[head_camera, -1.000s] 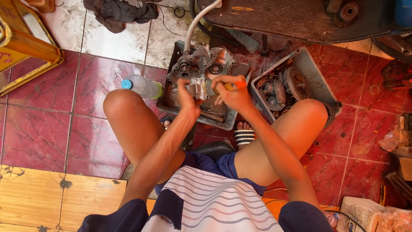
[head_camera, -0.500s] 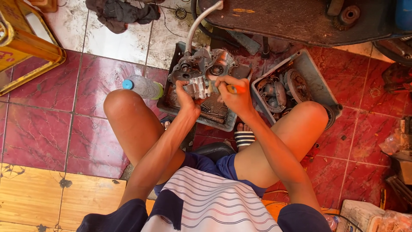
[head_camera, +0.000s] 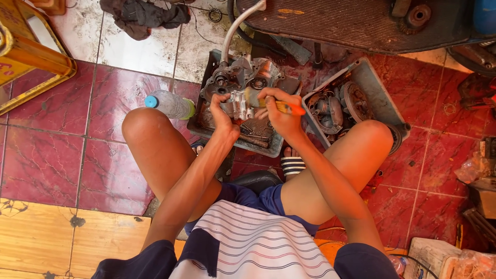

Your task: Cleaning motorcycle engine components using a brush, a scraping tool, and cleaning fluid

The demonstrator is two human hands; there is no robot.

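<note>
Little has shifted since a second ago: both hands stay on the same metal part, the right hand turned only slightly so the brush's orange handle now points out to the right. The left hand (head_camera: 221,114) is closed around the left side of a small grey engine casting (head_camera: 238,105), thumb and fingers wrapped on it, holding it just above a dark metal tray (head_camera: 202,120). The right hand (head_camera: 278,109) is closed on a brush with an orange handle (head_camera: 283,107), its bristle end laid against the casting's right side — the two hands sit almost touching over the tray's middle. In the far half of that tray lies a larger engine crankcase (head_camera: 243,76), close behind the casting, with a pale curved hose (head_camera: 235,31) rising from it. Just right, nearly touching, stands a second grey tray of round engine parts (head_camera: 336,103), its near corner against the right knee. A clear plastic bottle with a blue cap (head_camera: 168,104) lies on the red tiles left of the dark tray, touching the left knee. Knees hem in both sides; open tile floor lies to the far left, toward a yellow stool (head_camera: 26,57) and a dark rag (head_camera: 142,15).
</note>
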